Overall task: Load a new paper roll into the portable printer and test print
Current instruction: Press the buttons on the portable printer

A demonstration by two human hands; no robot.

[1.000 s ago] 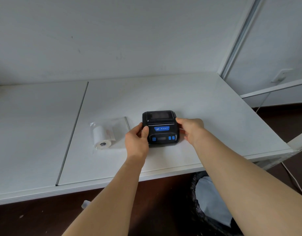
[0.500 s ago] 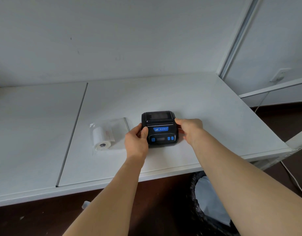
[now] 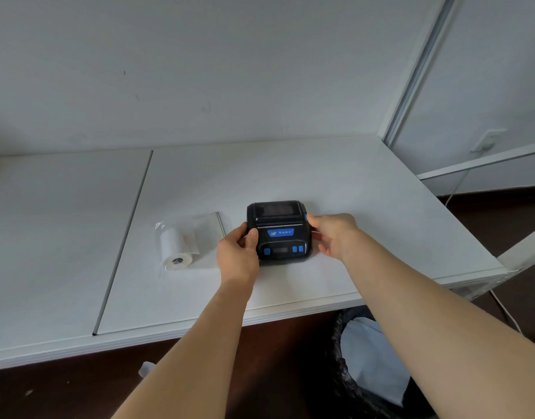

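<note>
A small black portable printer point(image 3: 279, 234) with blue buttons and a blue label sits on the white table point(image 3: 366, 213), its lid closed. My left hand point(image 3: 237, 254) grips its left side, thumb on the top edge. My right hand point(image 3: 332, 234) holds its right side, with a fingertip at the blue side button. A white paper roll point(image 3: 175, 249) lies in a clear plastic bag to the left of the printer, apart from both hands.
The table meets a white wall at the back; a seam point(image 3: 124, 240) runs front to back on its left part. Below the front edge on the right stands a black bin point(image 3: 366, 367) with a pale liner. A cable point(image 3: 505, 309) hangs at the right.
Both hands have stayed on the printer's sides. My right fingers have shifted a little toward the printer's back right corner. The roll has not moved.
</note>
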